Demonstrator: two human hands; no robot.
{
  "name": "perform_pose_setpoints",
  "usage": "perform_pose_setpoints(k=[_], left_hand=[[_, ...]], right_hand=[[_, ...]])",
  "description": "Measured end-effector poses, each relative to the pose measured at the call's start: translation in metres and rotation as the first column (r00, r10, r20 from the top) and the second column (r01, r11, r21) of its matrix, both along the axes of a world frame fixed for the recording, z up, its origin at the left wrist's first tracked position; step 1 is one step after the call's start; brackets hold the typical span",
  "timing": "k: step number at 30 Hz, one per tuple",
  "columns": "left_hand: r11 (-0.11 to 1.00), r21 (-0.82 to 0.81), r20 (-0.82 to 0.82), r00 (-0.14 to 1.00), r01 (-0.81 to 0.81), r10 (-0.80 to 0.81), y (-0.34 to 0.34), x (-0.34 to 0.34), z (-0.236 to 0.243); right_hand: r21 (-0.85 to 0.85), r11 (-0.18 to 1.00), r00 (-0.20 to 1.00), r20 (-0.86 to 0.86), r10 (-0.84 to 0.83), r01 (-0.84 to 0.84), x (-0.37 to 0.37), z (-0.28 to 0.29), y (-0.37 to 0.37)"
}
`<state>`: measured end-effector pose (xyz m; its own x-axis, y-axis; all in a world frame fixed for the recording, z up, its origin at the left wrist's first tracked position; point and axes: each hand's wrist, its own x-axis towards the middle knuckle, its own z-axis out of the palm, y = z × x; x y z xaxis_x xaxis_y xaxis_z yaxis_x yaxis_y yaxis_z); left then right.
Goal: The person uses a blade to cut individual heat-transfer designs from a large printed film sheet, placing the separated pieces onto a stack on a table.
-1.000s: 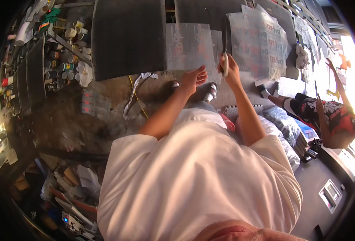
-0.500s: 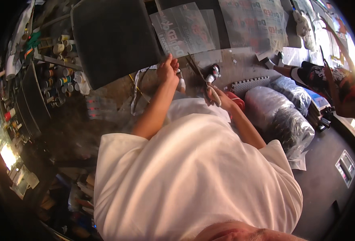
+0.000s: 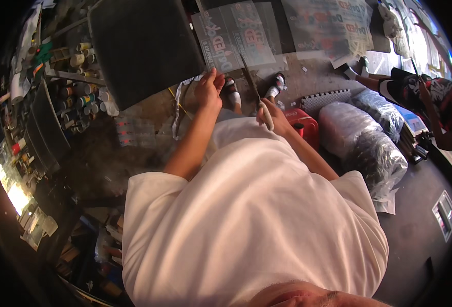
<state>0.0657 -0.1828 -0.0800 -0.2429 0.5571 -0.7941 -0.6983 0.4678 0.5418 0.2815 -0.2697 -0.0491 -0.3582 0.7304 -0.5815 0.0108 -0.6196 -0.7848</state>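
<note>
My right hand (image 3: 278, 118) is wrapped round the pale handles of a long pair of scissors (image 3: 267, 115). The dark blades are parted and point up and away from me. One blade overlaps the printed clear plastic sheets (image 3: 236, 36) on the dark worktop. Beside the near edge of that worktop, my left hand (image 3: 208, 93) is raised with its fingers loosely extended and slightly apart. It is close to the lower left corner of the sheets; I cannot make out anything held in it.
A large black panel (image 3: 144, 51) covers the left of the worktop. More printed sheets (image 3: 328, 30) lie far right. On the floor stand a red container (image 3: 308, 130) and plastic-wrapped bundles (image 3: 346, 125). Jars (image 3: 85, 100) crowd the left. Another person (image 3: 431, 94) is at the right.
My left hand's fingers have loosened from a more curled pose. The scissors have turned more upright, and my right hand has drawn slightly to the left. My feet now show more plainly below.
</note>
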Motion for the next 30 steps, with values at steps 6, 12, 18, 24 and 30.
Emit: perform_pose_setpoints(k=[6, 12, 18, 24, 30], left_hand=[[0.999, 0.037, 0.02, 1.0, 0.014, -0.015, -0.002, -0.001, -0.017], [0.989, -0.1, 0.257, 0.963, 0.114, -0.085, 0.004, 0.021, -0.016], [0.981, -0.089, 0.155, 0.975, 0.175, -0.16, 0.015, 0.034, -0.023], [0.98, -0.053, 0.131, 0.974, 0.194, -0.185, 0.012, 0.03, -0.02], [0.981, -0.055, 0.106, 0.978, 0.186, -0.18, 0.012, 0.034, -0.014]], right_hand=[[0.009, 1.0, 0.998, 0.064, 0.007, -0.008, -0.009, -0.01, 0.011], [0.009, 1.0, 0.99, 0.137, -0.023, 0.022, -0.015, -0.016, 0.004], [0.102, 0.993, 0.992, 0.103, -0.075, 0.065, -0.016, -0.028, -0.006], [0.101, 0.994, 0.986, 0.159, -0.042, 0.026, -0.021, -0.019, 0.002], [0.112, 0.981, 0.981, 0.096, -0.17, 0.159, -0.025, -0.031, 0.011]])
